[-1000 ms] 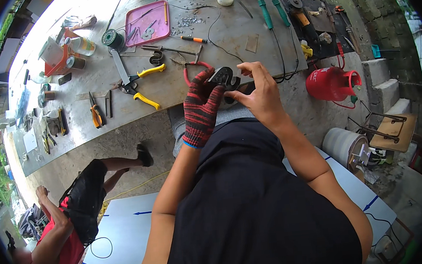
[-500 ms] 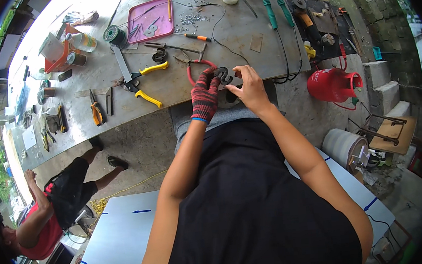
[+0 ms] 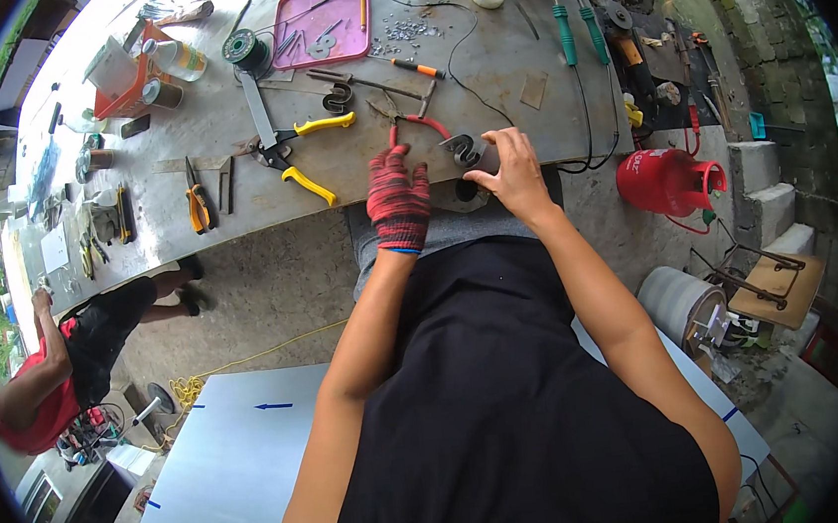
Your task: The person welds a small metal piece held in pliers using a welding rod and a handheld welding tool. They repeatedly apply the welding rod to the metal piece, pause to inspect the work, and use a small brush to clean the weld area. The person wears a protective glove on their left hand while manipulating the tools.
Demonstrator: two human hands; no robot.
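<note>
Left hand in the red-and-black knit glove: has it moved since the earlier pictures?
Yes: judged against the pink rectangular tray, the left hand has shifted leftward, off the curved dark metal piece.

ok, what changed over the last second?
Left gloved hand let go of the curved metal piece and moved left, to the red-handled pliers; its grip on them is unclear. Right hand now holds the piece. Co-worker moved left. Pink tray and yellow-handled snips stayed put.

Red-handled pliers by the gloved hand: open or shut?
Open. The pliers lie with their red handles spread wide apart; the gloved left hand is at one handle's end.
</note>
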